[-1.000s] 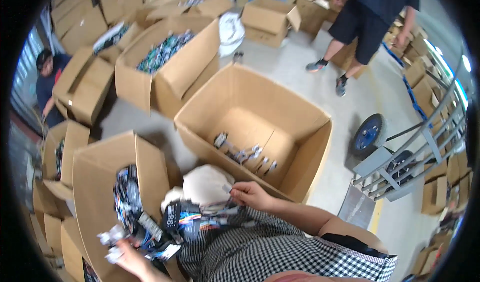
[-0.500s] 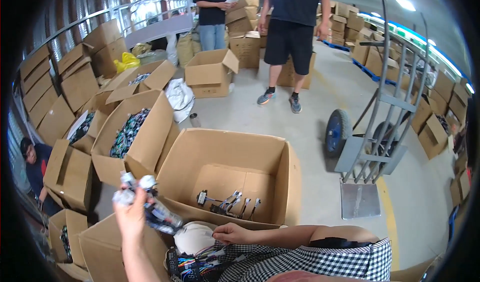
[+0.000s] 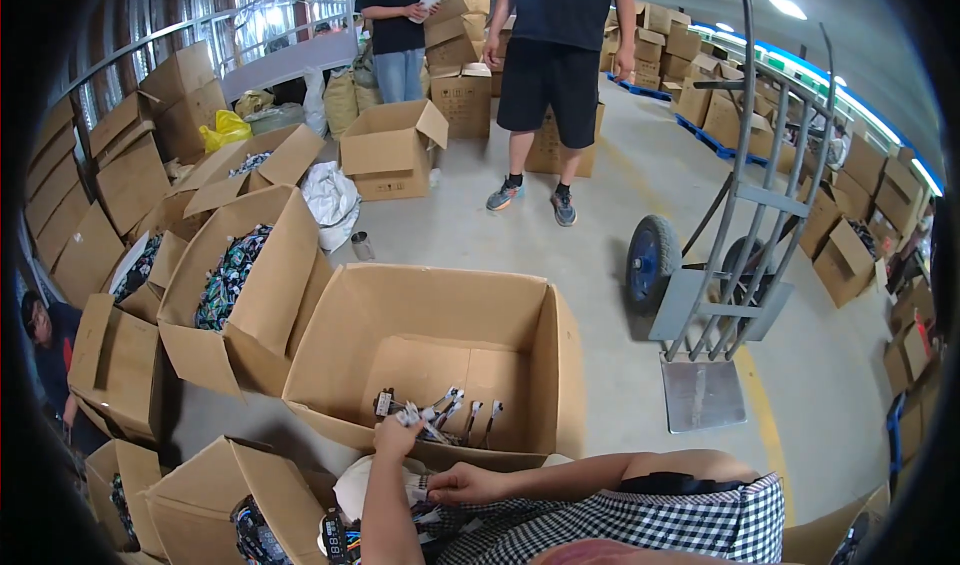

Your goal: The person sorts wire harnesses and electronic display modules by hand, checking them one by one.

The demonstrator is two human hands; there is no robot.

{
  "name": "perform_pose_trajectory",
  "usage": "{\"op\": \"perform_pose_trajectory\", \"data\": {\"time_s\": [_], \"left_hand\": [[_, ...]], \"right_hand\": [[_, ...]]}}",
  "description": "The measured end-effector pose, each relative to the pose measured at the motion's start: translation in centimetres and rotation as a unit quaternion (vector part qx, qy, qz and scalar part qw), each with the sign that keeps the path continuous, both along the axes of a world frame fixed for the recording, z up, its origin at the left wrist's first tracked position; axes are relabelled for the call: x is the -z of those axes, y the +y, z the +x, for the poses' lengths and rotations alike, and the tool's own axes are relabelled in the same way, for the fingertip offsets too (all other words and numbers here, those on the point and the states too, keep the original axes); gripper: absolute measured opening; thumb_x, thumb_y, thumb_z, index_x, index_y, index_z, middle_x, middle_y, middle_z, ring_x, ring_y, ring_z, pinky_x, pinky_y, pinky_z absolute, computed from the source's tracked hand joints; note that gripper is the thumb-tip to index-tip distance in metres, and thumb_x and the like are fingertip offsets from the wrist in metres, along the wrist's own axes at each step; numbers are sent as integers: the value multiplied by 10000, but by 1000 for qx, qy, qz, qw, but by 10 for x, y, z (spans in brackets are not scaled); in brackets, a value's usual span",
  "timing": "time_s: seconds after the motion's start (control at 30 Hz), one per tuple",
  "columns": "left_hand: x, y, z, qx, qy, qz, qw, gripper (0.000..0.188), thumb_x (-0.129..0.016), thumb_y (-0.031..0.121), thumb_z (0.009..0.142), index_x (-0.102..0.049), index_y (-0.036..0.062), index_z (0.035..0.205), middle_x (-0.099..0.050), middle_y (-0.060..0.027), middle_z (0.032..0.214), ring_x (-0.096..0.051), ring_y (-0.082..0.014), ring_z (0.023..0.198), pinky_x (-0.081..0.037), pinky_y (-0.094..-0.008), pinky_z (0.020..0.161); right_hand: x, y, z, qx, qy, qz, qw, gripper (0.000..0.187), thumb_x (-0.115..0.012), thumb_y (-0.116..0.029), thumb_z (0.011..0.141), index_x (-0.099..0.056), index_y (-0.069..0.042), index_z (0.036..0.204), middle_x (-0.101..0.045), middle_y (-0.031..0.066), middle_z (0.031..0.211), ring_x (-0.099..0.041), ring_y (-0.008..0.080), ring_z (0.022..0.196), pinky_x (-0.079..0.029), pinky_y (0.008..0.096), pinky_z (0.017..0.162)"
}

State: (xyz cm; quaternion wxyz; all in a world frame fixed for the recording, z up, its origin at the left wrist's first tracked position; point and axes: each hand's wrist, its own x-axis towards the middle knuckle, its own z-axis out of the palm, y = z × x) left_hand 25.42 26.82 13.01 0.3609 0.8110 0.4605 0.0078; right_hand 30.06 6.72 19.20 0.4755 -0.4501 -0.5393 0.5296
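Note:
Over the near wall of the big cardboard box (image 3: pixel 450 310), my left hand (image 3: pixel 392 439) reaches in, its fingers closed round a bundle of wired parts with white connectors (image 3: pixel 410 415). Much of the bundle is hidden by the hand and wall. Inside, several wired electronic parts (image 3: pixel 480 421) lie on the bottom. My right hand (image 3: pixel 466 485) is closed at my lap beside a white round item (image 3: pixel 350 490); what its fingers pinch, if anything, is too small to make out. Below my left forearm sits a black display module (image 3: pixel 335 537) with coloured wires.
Open boxes (image 3: pixel 240 275) of small electronic parts stand to the left. An open box (image 3: pixel 255 505) is at my near left. A metal hand truck (image 3: pixel 735 265) stands to the right. Two people (image 3: pixel 555 65) stand ahead; another person (image 3: pixel 55 345) is at the far left.
My left hand has carried the bundle from the left side, rightward and down, into the big box. My right hand stays near my lap. The whole view has shifted slightly.

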Motion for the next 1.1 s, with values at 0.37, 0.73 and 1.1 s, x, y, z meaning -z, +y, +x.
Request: {"op": "perform_pose_trajectory", "data": {"time_s": [0.37,0.73,1.1], "left_hand": [[-96,-8,-103,83,-209,44,973,614,-779,239,716,-536,10,1231,-599,-193,1149,-560,-318,1114,-441,-380,950],[-159,-136,-247,-266,-228,157,923,171,-667,134,871,-692,39,1011,-681,-43,907,-605,-117,812,-487,-265,754],[-89,-172,-209,18,-95,314,944,275,-746,192,670,-664,139,928,-598,6,1007,-556,-207,945,-408,-367,850]], "right_hand": [[-6,-12,-10,31,-72,-51,996,128,-551,-133,932,-597,-16,905,-580,-1,759,-520,93,739,-471,286,675],[-2,1,11,91,74,-65,991,168,-496,-137,986,-584,-14,913,-502,-23,629,-405,35,528,-297,200,464],[-25,-8,-5,-9,-69,-76,995,160,-577,-115,935,-608,18,851,-539,18,643,-500,84,602,-406,250,543]]}}
